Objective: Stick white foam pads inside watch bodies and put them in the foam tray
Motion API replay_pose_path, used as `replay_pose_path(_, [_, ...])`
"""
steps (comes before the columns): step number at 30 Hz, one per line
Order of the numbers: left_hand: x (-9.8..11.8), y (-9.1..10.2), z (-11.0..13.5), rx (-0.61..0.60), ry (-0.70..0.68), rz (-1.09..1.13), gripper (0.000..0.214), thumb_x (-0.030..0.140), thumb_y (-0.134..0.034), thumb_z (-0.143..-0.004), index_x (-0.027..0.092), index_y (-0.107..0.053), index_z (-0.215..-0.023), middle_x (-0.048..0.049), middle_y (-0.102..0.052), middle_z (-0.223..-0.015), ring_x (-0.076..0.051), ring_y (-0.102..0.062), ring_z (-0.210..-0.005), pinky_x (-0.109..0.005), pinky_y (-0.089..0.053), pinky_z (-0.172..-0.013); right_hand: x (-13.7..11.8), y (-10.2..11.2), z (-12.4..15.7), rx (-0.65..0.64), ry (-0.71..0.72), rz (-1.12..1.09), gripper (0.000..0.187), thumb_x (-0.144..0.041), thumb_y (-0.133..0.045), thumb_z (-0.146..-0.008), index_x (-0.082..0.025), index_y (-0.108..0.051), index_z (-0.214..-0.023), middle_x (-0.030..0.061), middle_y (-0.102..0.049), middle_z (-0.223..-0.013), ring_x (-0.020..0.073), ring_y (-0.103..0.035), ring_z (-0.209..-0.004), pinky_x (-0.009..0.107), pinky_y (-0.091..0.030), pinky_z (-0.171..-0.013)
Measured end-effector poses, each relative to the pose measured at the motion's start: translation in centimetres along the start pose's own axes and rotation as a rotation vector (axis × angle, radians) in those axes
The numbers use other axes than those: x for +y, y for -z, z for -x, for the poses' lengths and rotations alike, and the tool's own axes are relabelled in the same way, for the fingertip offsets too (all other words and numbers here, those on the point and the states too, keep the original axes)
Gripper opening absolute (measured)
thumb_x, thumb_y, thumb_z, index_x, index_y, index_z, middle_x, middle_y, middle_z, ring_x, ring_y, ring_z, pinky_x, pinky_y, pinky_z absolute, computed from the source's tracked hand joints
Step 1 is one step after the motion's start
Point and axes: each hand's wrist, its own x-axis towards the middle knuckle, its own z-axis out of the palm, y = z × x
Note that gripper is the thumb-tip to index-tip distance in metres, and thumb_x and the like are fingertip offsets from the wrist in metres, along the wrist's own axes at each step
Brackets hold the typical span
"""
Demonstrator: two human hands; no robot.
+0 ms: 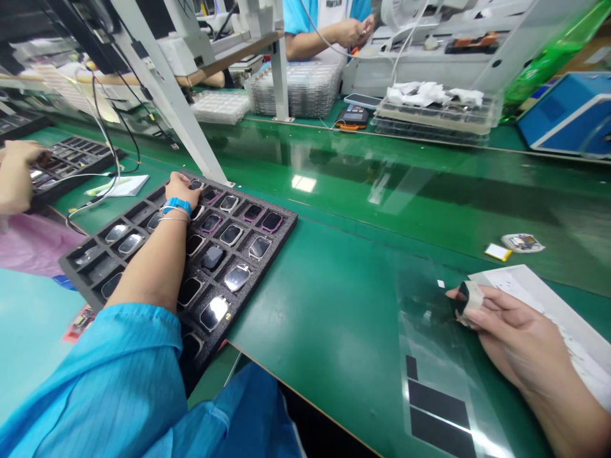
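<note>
- Reference: clock positions are taken from the centre of the view, with 12 o'clock at the top.
- Left hand [184, 191]: located between 9 and 10 o'clock, over the far side of the dark compartment tray [289, 220]. A blue wristband [176, 203] is worn on the wrist. The fingertips are partly hidden; whether they are apart or clamped on a part cannot be told.
- Compartment tray: located at 9 o'clock, flat on the green desk [324, 299], set at an angle. Its compartments hold watch-like frames [231, 235], some pale, some purple-edged.
- Right hand [520, 331]: located near 4 o'clock, raised above the desk. Thumb and fingers are clamped on a small dark piece [461, 298]. A pale band shows beside the piece; whether it is a finger cover cannot be told.
- Transparent sheet [429, 331]: located between 4 and 5 o'clock, flat on the desk, just to the 8 o'clock side of the right hand. Black rectangles [439, 402] show at its near end.
- White box [506, 275]: located between 3 and 4 o'clock, partly hidden by the right hand.
- Yellow-edged white block [498, 252]: located at 3 o'clock, beside a pale casing [523, 242].
- Co-worker's hands [356, 32]: located between 12 and 1 o'clock, across the desk.
</note>
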Motion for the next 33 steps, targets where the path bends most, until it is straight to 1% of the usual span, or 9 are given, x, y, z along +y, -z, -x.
replay_pose_path(7, [-0.06, -0.04, 0.03, 0.002, -0.011, -0.001, 0.037, 0.011, -0.077, -0.072, 0.019, -0.044, -0.087, 0.0000, -0.059, -0.087, -0.018, -0.060, -0.090, -0.036, -0.049, -0.093, -0.30, 0.03, 0.16, 0.004, -0.010, 0.012, 0.051, -0.026, -0.092, -0.016, -0.022, -0.076, -0.064, 0.0041, -0.071, -0.075, 0.0101, -0.057, -0.064, 0.010, -0.048, -0.048])
replay_pose_path(13, [0.07, -0.08, 0.05, 0.002, -0.003, -0.012, 0.037, 0.012, -0.078, -0.072, 0.018, -0.046, -0.090, 0.0001, -0.059, -0.088, -0.018, -0.060, -0.090, -0.035, -0.049, -0.092, -0.17, 0.15, 0.09, 0.007, -0.021, 0.005, 0.052, -0.027, -0.093, -0.017, -0.022, -0.076, -0.066, 0.0040, -0.071, -0.075, 0.0105, -0.059, -0.067, 0.009, -0.048, -0.050])
replay_pose_path(19, [-0.03, -0.16, -0.03, 0.001, -0.001, -0.021, 0.036, 0.012, -0.077, -0.073, 0.017, -0.048, -0.093, -0.0010, -0.061, -0.091, -0.018, -0.060, -0.092, -0.035, -0.048, -0.092, -0.37, -0.18, 0.28, 0.006, -0.014, 0.008, 0.049, -0.023, -0.091, -0.019, -0.022, -0.076, -0.065, 0.0032, -0.072, -0.075, 0.0100, -0.058, -0.067, 0.010, -0.049, -0.053])
replay_pose_path(23, [0.02, -0.15, 0.00, -0.003, 0.000, -0.023, 0.035, 0.012, -0.077, -0.074, 0.017, -0.049, -0.094, -0.0014, -0.062, -0.093, -0.017, -0.060, -0.092, -0.034, -0.048, -0.093, -0.26, -0.06, 0.20, 0.002, -0.008, 0.010, 0.048, -0.022, -0.089, -0.021, -0.022, -0.076, -0.067, 0.0030, -0.072, -0.075, 0.0105, -0.058, -0.067, 0.010, -0.048, -0.051])
replay_pose_path(28, [0.17, -0.02, 0.16, -0.006, 0.002, -0.017, 0.036, 0.012, -0.077, -0.073, 0.017, -0.048, -0.093, -0.0010, -0.062, -0.092, -0.017, -0.060, -0.091, -0.033, -0.048, -0.092, -0.15, 0.07, 0.11, -0.001, 0.012, 0.009, 0.045, -0.023, -0.090, -0.024, -0.022, -0.076, -0.067, 0.0034, -0.071, -0.075, 0.0102, -0.057, -0.066, 0.011, -0.048, -0.051])
replay_pose_path(33, [0.12, 0.07, 0.17, -0.009, 0.006, -0.008, 0.037, 0.011, -0.077, -0.072, 0.019, -0.045, -0.088, -0.0005, -0.060, -0.090, -0.017, -0.060, -0.092, -0.034, -0.048, -0.092, 0.13, 0.11, -0.10, -0.003, 0.016, 0.010, 0.047, -0.023, -0.091, -0.023, -0.023, -0.076, -0.067, 0.0042, -0.072, -0.076, 0.0109, -0.058, -0.067, 0.013, -0.049, -0.053])
